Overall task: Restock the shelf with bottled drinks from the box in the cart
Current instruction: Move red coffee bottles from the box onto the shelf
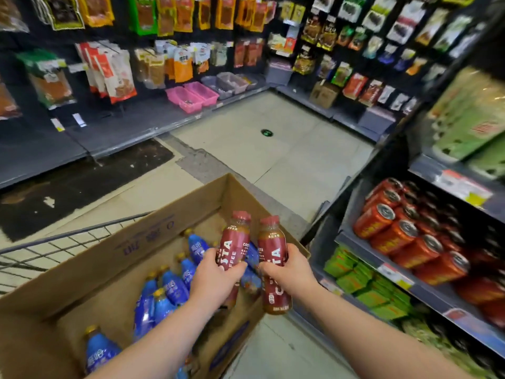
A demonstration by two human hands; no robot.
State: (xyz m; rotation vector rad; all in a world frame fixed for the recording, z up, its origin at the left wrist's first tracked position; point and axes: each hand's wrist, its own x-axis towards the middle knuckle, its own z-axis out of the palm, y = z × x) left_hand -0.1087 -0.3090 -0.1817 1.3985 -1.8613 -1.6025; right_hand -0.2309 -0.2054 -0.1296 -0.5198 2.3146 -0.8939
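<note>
Two bottles up at once: the left hand point(216, 280) is wrapped around the middle of one red coffee bottle point(235, 242), and the right hand point(291, 272) grips a second coffee bottle point(273, 250) the same way. Both are held caps-up, just above the cardboard box point(153, 231) that sits in the wire cart point(49, 251). Blue bottles point(175, 288) lie loose in the box below. The step now looks like the carry to the shelf point(426, 292) on the right. The bottles sit nearly touching, so swing them across one at a time. Keep them upright, slide each in bottom first, and turn the labels outward. The snag is that no coffee row shows. I can make out orange cans point(393, 237) and green packs point(349, 266) on the shelf, and everything further right smears into blur, with price tags unreadable. The left hand hides most of its bottle's lower half, the forearms cover the near part of the box, and the cart is mostly buried under it, so the remaining count is anyone's guess.
</note>
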